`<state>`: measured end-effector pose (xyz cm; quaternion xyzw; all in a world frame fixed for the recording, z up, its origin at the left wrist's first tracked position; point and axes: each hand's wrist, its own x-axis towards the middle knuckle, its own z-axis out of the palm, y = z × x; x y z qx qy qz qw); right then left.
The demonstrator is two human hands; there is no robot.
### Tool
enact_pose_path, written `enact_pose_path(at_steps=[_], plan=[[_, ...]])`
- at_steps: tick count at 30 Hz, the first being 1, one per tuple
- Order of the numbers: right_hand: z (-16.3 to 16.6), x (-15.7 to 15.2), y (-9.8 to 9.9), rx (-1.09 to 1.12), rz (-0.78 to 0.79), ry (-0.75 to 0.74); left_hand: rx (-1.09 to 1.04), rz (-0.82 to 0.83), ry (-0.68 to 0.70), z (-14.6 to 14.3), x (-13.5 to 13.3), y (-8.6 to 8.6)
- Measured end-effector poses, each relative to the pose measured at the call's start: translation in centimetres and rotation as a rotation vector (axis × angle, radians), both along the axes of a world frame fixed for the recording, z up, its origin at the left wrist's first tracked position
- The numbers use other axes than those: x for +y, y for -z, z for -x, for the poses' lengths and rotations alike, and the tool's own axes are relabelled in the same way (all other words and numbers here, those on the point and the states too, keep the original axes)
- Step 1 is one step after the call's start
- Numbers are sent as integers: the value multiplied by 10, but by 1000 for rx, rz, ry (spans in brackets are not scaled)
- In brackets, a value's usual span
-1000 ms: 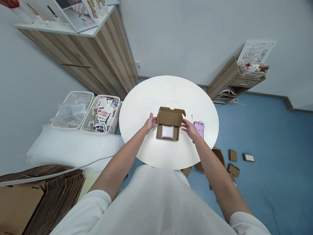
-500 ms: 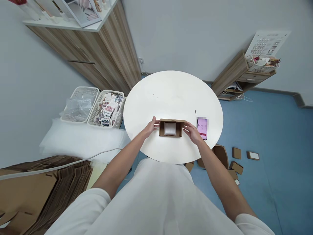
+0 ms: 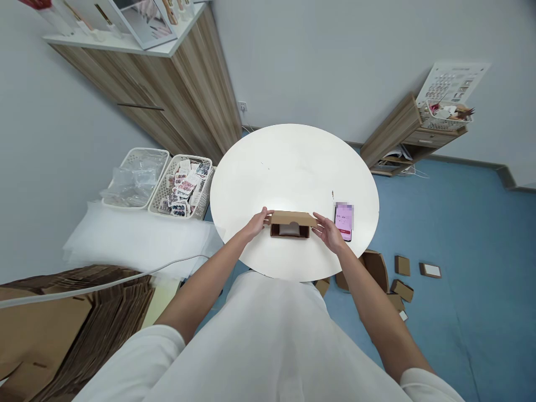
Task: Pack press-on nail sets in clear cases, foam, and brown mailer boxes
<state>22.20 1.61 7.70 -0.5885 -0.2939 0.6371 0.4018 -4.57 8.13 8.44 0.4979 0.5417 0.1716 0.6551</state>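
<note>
A small brown cardboard box (image 3: 292, 219) sits on the near part of the round white table (image 3: 293, 167). Its lid is folded most of the way down, and a pale packet still shows in the gap below it. My left hand (image 3: 258, 221) grips the box's left end with curled fingers. My right hand (image 3: 329, 230) holds the right end, fingers on the lid's corner. A phone with a pink screen (image 3: 344, 221) lies just right of my right hand.
Two white baskets (image 3: 161, 184) stand left of the table, one with clear bags, one with printed packets. Flat cardboard blanks (image 3: 71, 318) are stacked at lower left. Several small boxes (image 3: 400, 279) lie on the blue floor at right. Wooden cabinets stand at the back.
The box's lid, upright a second ago, has been folded down toward me over the packet. Both hands stayed at the box's ends.
</note>
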Motion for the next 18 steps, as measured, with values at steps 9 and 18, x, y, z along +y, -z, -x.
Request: enact_pose_path(at_steps=[9,18], plan=[[8,-16,11,-170,-83,-111,71,-134,2,-5,-21,23],[21,-35,23,-202,-109,-128,85,-139,-134,-10,-47,53]])
